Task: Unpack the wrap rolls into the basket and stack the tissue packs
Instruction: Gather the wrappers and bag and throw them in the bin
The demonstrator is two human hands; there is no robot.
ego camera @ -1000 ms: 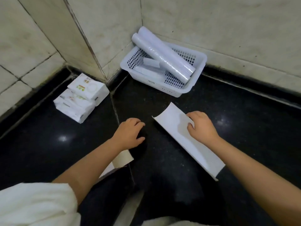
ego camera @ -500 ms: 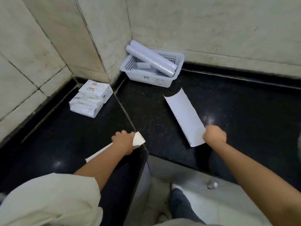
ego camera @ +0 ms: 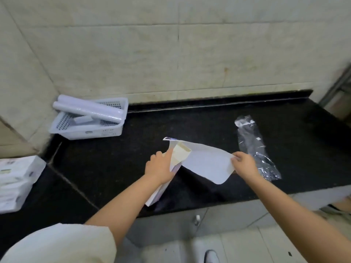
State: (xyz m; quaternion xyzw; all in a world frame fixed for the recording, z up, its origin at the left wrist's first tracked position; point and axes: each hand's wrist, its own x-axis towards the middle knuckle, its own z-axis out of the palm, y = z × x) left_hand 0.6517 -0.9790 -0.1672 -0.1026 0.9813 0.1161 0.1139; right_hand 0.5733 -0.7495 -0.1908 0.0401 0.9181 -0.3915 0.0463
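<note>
Centre of frame, above the black desk (ego camera: 114,168): flattened white cardboard sleeve (ego camera: 207,164), prob. the wrap rolls' empty packaging, held betw. both hands.
- Left hand (ego camera: 159,168): fingers closed round the sleeve's folded end, w/ a beige inner flap (ego camera: 180,153) showing beside the thumb. Long narrow part runs down past the wrist toward the desk edge.
- Right hand (ego camera: 244,164): fingers pinch the opposite edge of the loose sheet part. Sheet sags betw. the hands, rounded corner hanging low. Two-hand hold looks meant to fold or collapse the card for disposal; that's a judgement.

Upper left, in the wall corner: white perforated basket (ego camera: 85,130) w/ two wrap rolls (ego camera: 87,111) lying diagonally across its rim, too long to sit flat inside. A smaller white piece lies in the bottom; can't tell what. Basket tucked against the tiles, out of the work area.

Left edge of frame: tissue packs (ego camera: 17,179), white, piled on one another, partly cut off by the frame. Stack looks done, count unclear.

Right of centre: clear plastic bag (ego camera: 256,149), crumpled, empty, flat on desk just beside the right hand. Likely discarded outer wrapping.

Status (est.): rolls unpacked, packs stacked; only packaging waste left to clear.
</note>
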